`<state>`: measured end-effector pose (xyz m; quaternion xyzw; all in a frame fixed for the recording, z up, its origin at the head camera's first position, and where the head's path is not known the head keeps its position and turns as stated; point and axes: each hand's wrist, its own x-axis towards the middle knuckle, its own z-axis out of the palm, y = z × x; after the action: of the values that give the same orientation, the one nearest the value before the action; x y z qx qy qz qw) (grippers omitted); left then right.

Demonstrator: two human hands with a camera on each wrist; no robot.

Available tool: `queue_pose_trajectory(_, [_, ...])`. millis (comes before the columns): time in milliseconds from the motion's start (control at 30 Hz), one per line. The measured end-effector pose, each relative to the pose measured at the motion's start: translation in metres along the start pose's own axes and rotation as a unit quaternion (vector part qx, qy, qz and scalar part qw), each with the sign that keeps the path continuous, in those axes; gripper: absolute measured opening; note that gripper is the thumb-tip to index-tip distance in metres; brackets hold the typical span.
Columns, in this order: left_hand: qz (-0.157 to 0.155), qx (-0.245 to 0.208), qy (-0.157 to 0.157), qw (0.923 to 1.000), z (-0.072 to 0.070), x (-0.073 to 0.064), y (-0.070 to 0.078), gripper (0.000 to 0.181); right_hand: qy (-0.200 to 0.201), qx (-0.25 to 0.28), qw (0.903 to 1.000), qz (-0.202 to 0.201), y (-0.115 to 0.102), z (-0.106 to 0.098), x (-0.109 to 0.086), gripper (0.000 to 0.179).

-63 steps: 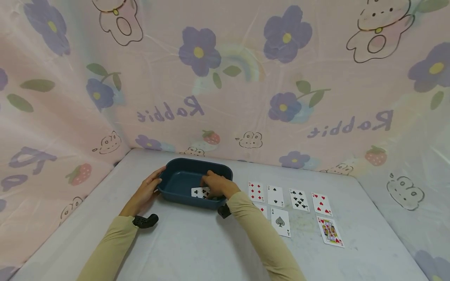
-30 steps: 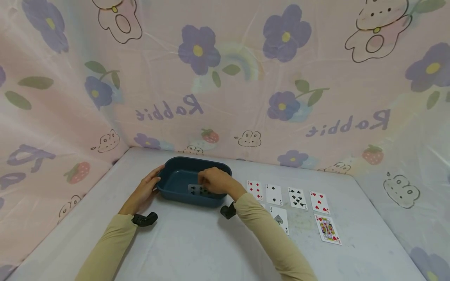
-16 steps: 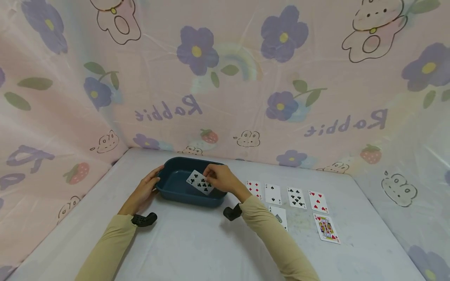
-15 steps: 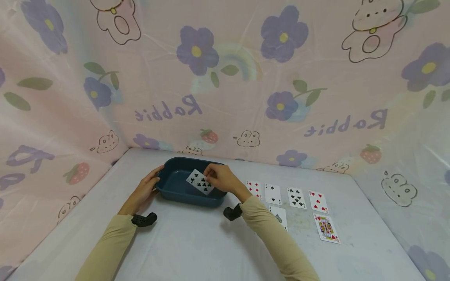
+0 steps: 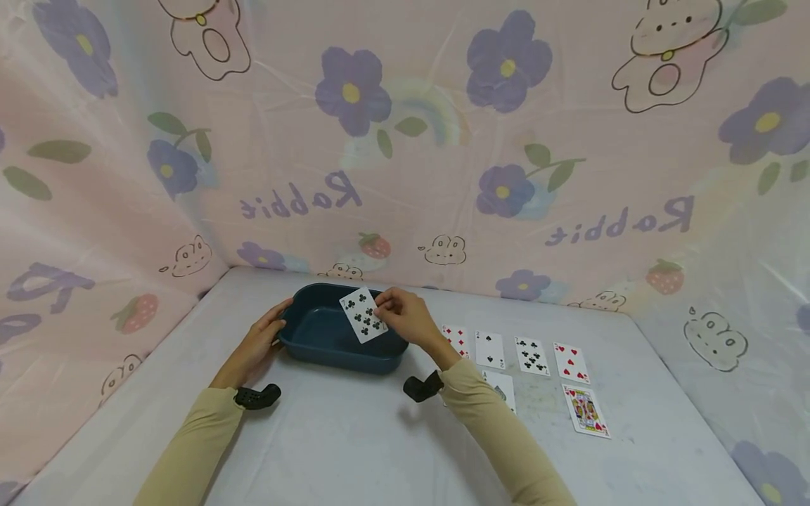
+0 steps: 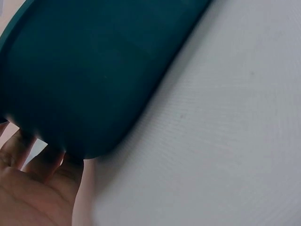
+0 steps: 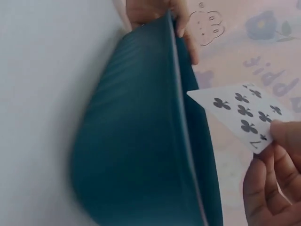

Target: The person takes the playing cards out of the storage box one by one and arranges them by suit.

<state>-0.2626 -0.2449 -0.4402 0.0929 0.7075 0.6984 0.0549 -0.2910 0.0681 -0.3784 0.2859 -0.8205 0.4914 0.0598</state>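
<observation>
My right hand (image 5: 410, 320) pinches a playing card, the seven of clubs (image 5: 359, 310), between thumb and fingers. The card is tilted, face toward the head camera, above the dark blue plastic bin (image 5: 342, 359). In the right wrist view the seven of clubs (image 7: 242, 110) overlaps the bin's rim (image 7: 181, 103), and its index corner is near the thumb. My left hand (image 5: 254, 346) grips the left end of the bin, thumb at the rim. In the left wrist view its fingers (image 6: 44, 162) lie against the bin's outer wall. No other card shows inside the bin.
Right of the bin lie face-up cards: a six of diamonds (image 5: 455, 341), two of spades (image 5: 489, 349), a clubs card (image 5: 531, 356), a hearts card (image 5: 571, 362), an ace of spades (image 5: 502, 388) partly behind the right sleeve, and a king of hearts (image 5: 586, 410). Patterned cloth (image 5: 405, 176) walls the white table.
The right hand has lifted the seven of clubs from the bin's floor to above it, turning it more upright. The left hand stays at the bin's left end.
</observation>
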Motion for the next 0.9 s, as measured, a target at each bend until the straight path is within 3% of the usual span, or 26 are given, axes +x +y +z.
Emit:
queue_pose_trajectory(300, [0.003, -0.003, -0.003, 1.0000, 0.001, 0.000, 0.000, 0.051, 0.046, 0.120, 0.9879, 0.087, -0.011, -0.012, -0.012, 0.017])
queue_pose_trajectory(367, [0.004, -0.010, -0.005, 0.9999, 0.001, -0.001, 0.002, 0.051, 0.049, 0.141, 0.9845, 0.092, -0.021, -0.018, -0.018, 0.019])
queue_pose_trajectory(533, [0.005, -0.020, -0.007, 0.9998, 0.001, -0.002, 0.004, 0.051, 0.075, 0.169, 0.9782, 0.094, -0.023, -0.027, -0.025, 0.020])
queue_pose_trajectory(900, [0.004, -0.011, -0.007, 0.9999, 0.001, -0.002, 0.003, 0.051, 0.127, 0.213, 0.9617, 0.118, -0.012, -0.048, -0.048, 0.025])
